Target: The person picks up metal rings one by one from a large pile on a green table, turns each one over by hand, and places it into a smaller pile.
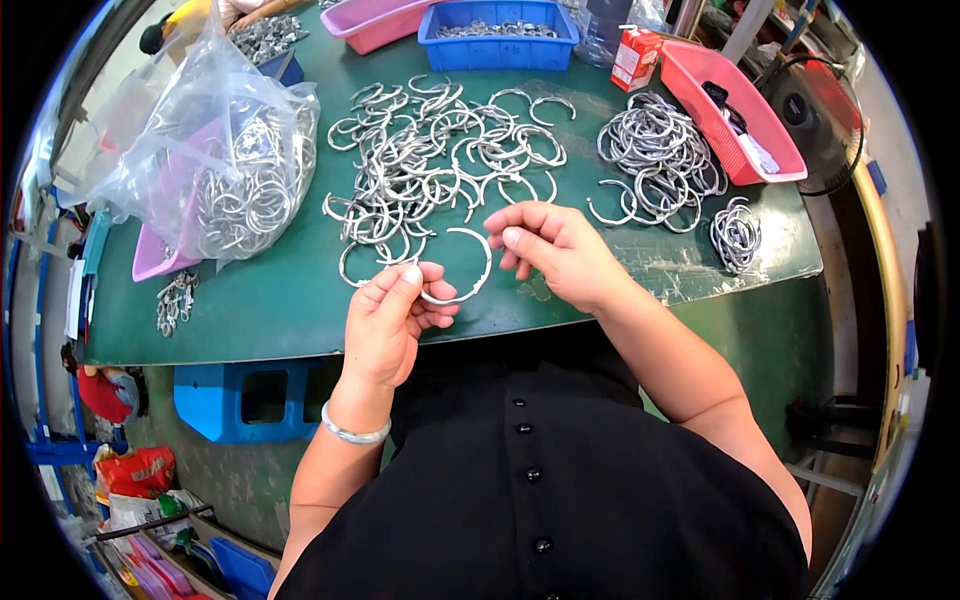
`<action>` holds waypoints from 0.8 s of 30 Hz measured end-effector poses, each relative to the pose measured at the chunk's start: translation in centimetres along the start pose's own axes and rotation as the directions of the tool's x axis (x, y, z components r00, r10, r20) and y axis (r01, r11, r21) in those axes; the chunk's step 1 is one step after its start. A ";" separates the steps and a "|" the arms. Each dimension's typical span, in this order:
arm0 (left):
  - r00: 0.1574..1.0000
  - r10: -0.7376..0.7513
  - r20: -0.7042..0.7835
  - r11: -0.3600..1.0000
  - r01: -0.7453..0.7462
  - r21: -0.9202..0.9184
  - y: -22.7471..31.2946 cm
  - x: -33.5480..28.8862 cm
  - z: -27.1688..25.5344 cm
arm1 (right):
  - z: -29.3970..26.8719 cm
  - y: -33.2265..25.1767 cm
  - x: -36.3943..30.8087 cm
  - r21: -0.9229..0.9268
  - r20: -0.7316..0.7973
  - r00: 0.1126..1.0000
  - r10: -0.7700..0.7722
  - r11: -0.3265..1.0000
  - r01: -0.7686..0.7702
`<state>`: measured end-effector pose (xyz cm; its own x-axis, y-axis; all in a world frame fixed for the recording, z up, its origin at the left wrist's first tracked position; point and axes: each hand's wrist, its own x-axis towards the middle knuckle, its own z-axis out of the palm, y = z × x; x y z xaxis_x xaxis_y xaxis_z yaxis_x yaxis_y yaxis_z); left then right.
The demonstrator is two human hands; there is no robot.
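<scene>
A silver ring is pinched in the left hand, the right hand curled nearby, seemingly empty; beyond them, many loose rings apparently await handling.

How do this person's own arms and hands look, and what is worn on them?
The left hand and right hand are ungloved, and both forearms are free of sleeves. A smooth, silvery bangle circles the left wrist; no band shows on the right.
</scene>
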<state>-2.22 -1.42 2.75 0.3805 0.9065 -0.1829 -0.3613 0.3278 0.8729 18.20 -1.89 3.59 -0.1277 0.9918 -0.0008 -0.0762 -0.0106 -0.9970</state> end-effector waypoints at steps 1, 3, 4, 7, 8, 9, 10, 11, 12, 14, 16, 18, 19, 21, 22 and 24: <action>0.999 -0.012 -0.039 0.999 0.013 0.031 0.0 0.0 0.3 | -0.1 0.1 0.0 0.062 0.058 0.997 0.048 0.997 -0.052; 0.999 -0.019 -0.032 0.999 0.021 0.043 -0.1 0.0 0.4 | -0.1 0.4 -0.1 0.144 0.122 0.988 0.099 0.983 -0.116; 0.999 -0.022 -0.029 0.998 0.024 0.050 -0.1 0.0 0.4 | -0.2 0.5 -0.2 0.155 0.125 0.987 0.103 0.980 -0.121; 0.999 -0.027 -0.034 0.998 0.029 0.056 0.0 0.0 0.3 | -0.3 0.7 -0.3 0.181 0.134 0.984 0.119 0.973 -0.142; 0.999 -0.030 -0.037 0.998 0.032 0.051 0.0 0.0 0.3 | -0.3 0.8 -0.4 0.184 0.136 0.982 0.130 0.971 -0.153; 0.999 -0.033 -0.040 0.998 0.035 0.045 0.0 0.0 0.3 | -0.3 0.8 -0.4 0.187 0.138 0.980 0.140 0.968 -0.165; 0.998 -0.036 -0.043 0.999 0.038 0.039 0.0 0.0 0.3 | -0.3 0.8 -0.4 0.196 0.142 0.978 0.151 0.965 -0.177; 0.998 -0.044 -0.045 0.999 0.045 0.029 0.0 0.0 0.3 | -0.3 0.8 -0.3 0.204 0.145 0.976 0.161 0.961 -0.189; 0.998 -0.051 -0.047 0.998 0.052 0.018 -0.1 0.0 0.3 | -0.3 0.7 -0.3 0.211 0.149 0.974 0.170 0.957 -0.200; 0.997 -0.062 -0.049 0.998 0.062 0.002 -0.1 0.1 0.2 | -0.3 0.9 -0.3 0.251 0.148 0.972 0.180 0.944 -0.213; 0.996 -0.069 -0.050 0.998 0.069 -0.011 -0.3 0.1 0.3 | -0.3 1.1 -0.3 0.272 0.150 0.972 0.182 0.937 -0.218; 0.997 -0.067 -0.047 0.998 0.066 -0.011 -0.2 0.0 0.4 | -0.4 1.3 -0.4 0.274 0.155 0.973 0.174 0.938 -0.212; 0.997 -0.065 -0.044 0.998 0.065 -0.011 -0.2 0.0 0.5 | -0.4 1.3 -0.4 0.270 0.160 0.971 0.177 0.938 -0.216; 0.998 -0.051 -0.042 0.999 0.051 0.002 0.0 0.0 0.6 | -0.4 1.4 -0.3 0.261 0.171 0.967 0.187 0.938 -0.227; 0.998 -0.045 -0.041 0.999 0.045 0.007 0.0 0.0 0.6 | -0.4 1.5 -0.3 0.267 0.175 0.966 0.191 0.935 -0.233; 0.999 -0.040 -0.032 0.999 0.040 -0.007 0.0 0.2 0.6 | -0.4 1.5 -0.3 0.278 0.184 0.963 0.196 0.930 -0.242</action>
<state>-1.69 -1.39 2.99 0.3676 0.9006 -0.2320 -0.3517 0.3656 0.8618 18.49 -2.13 2.09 -0.3195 0.9299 -0.1822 -0.3146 -0.2855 -0.9053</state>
